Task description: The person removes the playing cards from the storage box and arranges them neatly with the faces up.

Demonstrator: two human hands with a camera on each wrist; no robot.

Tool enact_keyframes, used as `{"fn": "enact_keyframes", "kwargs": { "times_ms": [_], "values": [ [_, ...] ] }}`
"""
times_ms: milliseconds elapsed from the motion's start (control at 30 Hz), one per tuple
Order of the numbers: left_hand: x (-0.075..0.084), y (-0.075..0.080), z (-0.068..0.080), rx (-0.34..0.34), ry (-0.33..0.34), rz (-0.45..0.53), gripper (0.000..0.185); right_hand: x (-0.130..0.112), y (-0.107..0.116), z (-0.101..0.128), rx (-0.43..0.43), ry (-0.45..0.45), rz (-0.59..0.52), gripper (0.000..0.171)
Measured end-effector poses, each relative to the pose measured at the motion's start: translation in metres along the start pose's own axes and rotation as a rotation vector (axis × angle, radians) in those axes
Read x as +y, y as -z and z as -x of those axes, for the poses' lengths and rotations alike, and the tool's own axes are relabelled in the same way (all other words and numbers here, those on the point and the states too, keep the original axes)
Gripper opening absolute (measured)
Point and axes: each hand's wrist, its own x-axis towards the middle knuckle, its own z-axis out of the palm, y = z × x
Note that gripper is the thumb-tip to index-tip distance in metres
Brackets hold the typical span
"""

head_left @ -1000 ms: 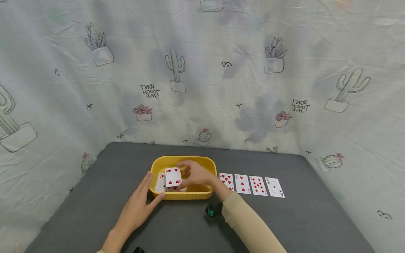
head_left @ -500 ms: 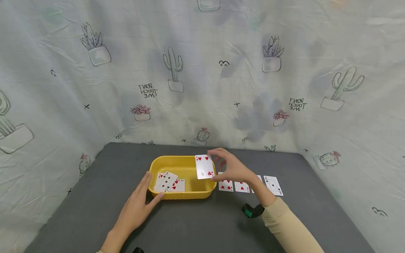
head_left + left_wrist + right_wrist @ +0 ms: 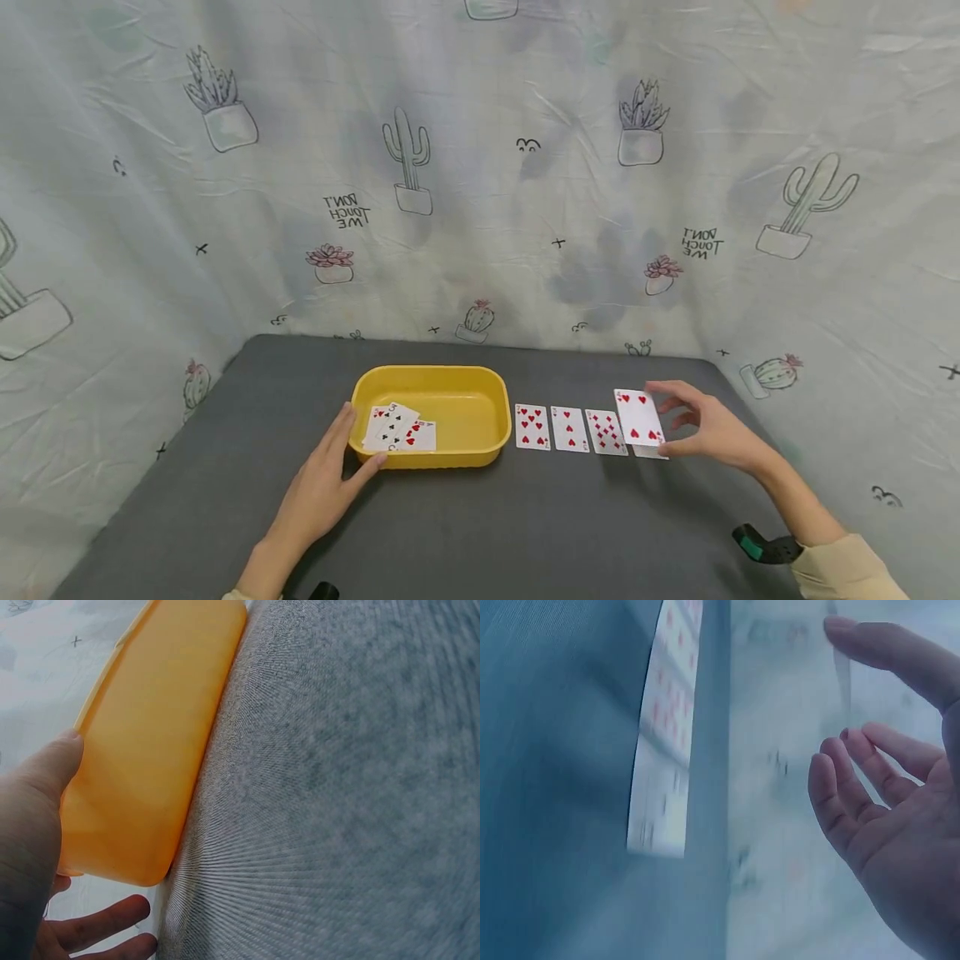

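- While the right hand hangs over the far end of the card row, it pinches a red-pipped white playing card by one edge, face toward us, hovering above the ace of spades that's mostly covered by it.
- Left hand lies flat and relaxed against the near left corner of the shallow yellow plastic tub, thumb on the rim, probably just bracing it so it doesn't slide.
- Inside the tub, a few loose face-up cards sit fanned at the left.
- Three red face-up cards lie side by side on the grey felt tabletop, evenly spaced, so they look like a deliberate line.
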Motion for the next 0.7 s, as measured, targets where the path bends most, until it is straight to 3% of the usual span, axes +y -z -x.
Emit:
{"fn": "enact_keyframes", "kwargs": {
  "times_ms": [233, 700],
  "values": [
    [-0.001, 0.002, 0.0, 0.002, 0.003, -0.001, 0.094, 0.032, 0.025, 0.023, 0.045, -0.145, 0.065, 0.085],
    [0.004, 0.001, -0.001, -0.012, 0.017, -0.008, 0.094, 0.075, 0.035, 0.038, 0.007, -0.302, 0.027, 0.09]
  ]
}}
